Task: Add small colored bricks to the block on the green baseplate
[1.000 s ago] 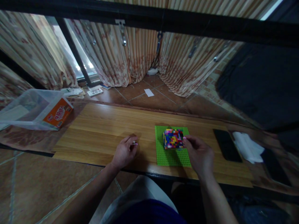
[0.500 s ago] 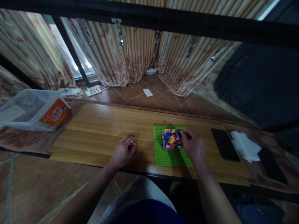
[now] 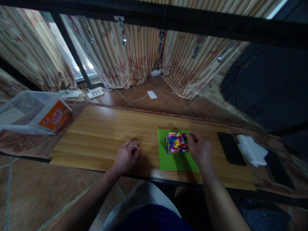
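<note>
A multicoloured block of small bricks (image 3: 177, 142) stands on a green baseplate (image 3: 174, 160) on the wooden table (image 3: 108, 131). My right hand (image 3: 201, 149) rests against the block's right side, fingers curled and pinching at its top right edge. My left hand (image 3: 126, 155) lies on the table left of the baseplate, fingers closed on a small pale piece (image 3: 136, 147) that I take for a brick.
A clear plastic tub (image 3: 21, 110) with an orange carton (image 3: 55, 116) lies at the far left. A black phone (image 3: 230, 148), a white cloth (image 3: 251, 149) and another dark flat object (image 3: 280, 170) lie to the right. Curtains hang behind the table.
My right hand has moved left and forward onto the block's right side, where it now presses at the top edge. My left hand has stayed put with its small piece.
</note>
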A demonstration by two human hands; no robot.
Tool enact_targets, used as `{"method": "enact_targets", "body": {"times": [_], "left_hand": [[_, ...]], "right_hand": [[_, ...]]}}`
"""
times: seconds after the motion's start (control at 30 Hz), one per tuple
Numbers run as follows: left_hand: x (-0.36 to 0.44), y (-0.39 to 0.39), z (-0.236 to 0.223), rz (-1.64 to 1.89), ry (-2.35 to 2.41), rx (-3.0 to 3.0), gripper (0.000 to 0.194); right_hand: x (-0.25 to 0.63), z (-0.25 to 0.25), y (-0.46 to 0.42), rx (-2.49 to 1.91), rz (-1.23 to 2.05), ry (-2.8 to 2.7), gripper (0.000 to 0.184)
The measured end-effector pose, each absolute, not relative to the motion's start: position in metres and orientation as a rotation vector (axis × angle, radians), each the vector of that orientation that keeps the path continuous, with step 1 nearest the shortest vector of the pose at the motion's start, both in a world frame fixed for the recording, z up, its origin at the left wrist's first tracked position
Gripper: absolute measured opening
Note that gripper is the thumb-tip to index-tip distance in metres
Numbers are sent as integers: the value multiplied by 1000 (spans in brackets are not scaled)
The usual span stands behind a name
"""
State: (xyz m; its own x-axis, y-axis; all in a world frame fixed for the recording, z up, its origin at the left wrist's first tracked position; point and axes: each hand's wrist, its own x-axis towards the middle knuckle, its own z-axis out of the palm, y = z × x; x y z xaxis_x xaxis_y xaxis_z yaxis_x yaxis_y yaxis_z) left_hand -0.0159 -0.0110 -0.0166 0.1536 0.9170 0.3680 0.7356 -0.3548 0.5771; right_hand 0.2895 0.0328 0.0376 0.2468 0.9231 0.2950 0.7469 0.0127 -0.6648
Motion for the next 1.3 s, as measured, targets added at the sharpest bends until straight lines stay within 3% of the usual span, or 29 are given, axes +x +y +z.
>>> {"method": "enact_targets", "body": {"times": [0.5,0.8,1.03,1.3], "left_hand": [[-15,-11,-16,999,1609,2188,22],[-16,-12,-18,1004,1603,2153,22],[-15,-16,-12,978,1557,2143,29],[-24,-22,-8,896,1531,2144,47]], "right_hand": [[300,30,51,-1609,835,-1049,39],[301,29,51,-1680,791,-1122,51],[266,42,16,-1666,391,-1319,32],[182,37,-11,-1335,555,-1896,21]]}}
